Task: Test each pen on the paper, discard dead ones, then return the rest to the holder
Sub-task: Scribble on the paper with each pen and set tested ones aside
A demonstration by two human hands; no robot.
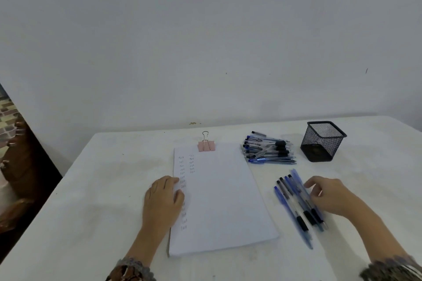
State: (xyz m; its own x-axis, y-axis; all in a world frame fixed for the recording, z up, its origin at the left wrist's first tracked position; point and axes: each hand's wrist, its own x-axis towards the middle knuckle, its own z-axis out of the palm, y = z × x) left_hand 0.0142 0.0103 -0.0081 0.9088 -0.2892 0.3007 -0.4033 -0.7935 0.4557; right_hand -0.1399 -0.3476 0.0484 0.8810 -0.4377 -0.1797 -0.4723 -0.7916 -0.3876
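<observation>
Near pens (296, 203), about 5, lie side by side right of the paper (223, 201); light, thin, stiff plastic, smooth barrels that likely roll, so best pinched at the black rubber grip. Right hand (328, 196) sits on their right side, fingers curled and touching them; cannot tell if 1 is actually pinched. Left hand (163, 198) lies flat, fingers relaxed, pressing the paper's left edge. Far pile of pens (269, 150) is just left of the empty mesh holder (323, 141), far right. Pink binder clip (206, 145) on the paper's far edge. Nothing blocks the reach on the table (91, 212)
</observation>
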